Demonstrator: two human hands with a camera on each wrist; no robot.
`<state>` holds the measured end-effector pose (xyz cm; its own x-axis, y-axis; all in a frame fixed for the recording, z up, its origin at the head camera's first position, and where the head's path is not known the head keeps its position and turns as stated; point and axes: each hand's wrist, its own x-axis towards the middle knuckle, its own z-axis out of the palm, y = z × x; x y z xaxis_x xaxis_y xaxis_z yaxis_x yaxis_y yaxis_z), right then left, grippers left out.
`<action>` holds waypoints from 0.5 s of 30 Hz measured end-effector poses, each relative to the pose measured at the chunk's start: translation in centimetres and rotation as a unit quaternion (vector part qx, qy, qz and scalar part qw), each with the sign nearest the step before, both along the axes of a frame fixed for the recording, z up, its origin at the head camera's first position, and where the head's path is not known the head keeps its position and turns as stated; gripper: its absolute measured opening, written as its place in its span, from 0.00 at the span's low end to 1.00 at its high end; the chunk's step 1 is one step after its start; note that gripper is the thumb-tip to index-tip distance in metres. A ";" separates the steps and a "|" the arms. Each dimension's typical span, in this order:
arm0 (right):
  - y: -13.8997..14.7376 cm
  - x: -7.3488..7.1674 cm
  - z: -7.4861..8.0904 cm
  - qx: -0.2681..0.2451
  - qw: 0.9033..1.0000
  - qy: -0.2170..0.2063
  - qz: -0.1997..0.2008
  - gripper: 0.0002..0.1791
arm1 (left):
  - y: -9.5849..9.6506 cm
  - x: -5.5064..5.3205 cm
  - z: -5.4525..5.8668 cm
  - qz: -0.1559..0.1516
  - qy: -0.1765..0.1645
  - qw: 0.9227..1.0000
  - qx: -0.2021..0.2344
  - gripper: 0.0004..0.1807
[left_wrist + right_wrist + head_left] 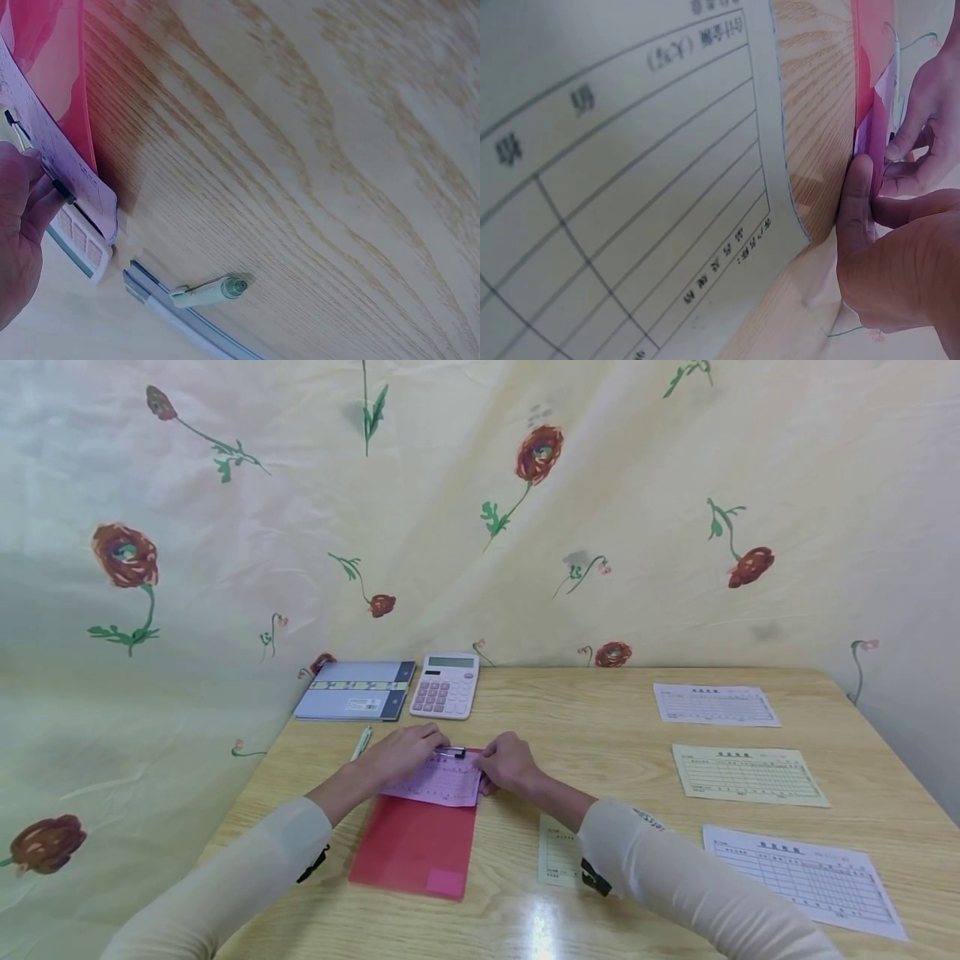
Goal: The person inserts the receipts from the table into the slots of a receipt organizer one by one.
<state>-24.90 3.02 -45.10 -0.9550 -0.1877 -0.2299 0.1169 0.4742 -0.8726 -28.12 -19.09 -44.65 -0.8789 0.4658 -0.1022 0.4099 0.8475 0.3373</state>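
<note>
A red clipboard (pixel 416 843) lies on the table, with a pink printed form (pixel 442 787) across its top end. My left hand (pixel 405 754) is at the top edge and pinches the black-and-metal clip (pixel 58 186) between thumb and fingers. From the other side, my right hand (pixel 512 762) pinches the right edge of the form between thumb and index finger. In the right wrist view the form's edge stands slightly raised at the right hand (pixel 900 255). The fingers partly hide the clip and the form's upper corners.
Behind the clipboard sit a blue-grey notebook (pixel 352 693) and a pink calculator (pixel 444 687). A pale green pen (pixel 210 292) lies left of the left hand. One form (pixel 557 860) is partly under the right forearm; white (pixel 716 705), green (pixel 750 774) and another white form (pixel 810 881) line the right side.
</note>
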 end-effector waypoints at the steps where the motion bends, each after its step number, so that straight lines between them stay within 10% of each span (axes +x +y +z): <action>1: 0.0 0.0 0.0 -0.001 1.000 -0.001 -0.002 0.10 | 0.0 0.0 0.0 -0.004 0.004 1.000 -0.002 0.21; 7: 0.0 0.0 -0.1 -0.006 1.000 0.004 -0.007 0.10 | -0.1 0.2 0.2 -0.072 0.066 0.994 -0.055 0.18; 15: 0.0 -0.1 -0.4 -0.011 1.000 0.007 -0.013 0.13 | -0.2 0.2 0.1 -0.090 0.082 0.991 -0.057 0.17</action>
<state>-25.03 3.05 -45.54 -0.9629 -0.1674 -0.2118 0.1159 0.4524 -0.8842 -27.95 -19.34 -44.59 -0.7920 0.6099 -0.0253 0.5991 0.7846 0.1599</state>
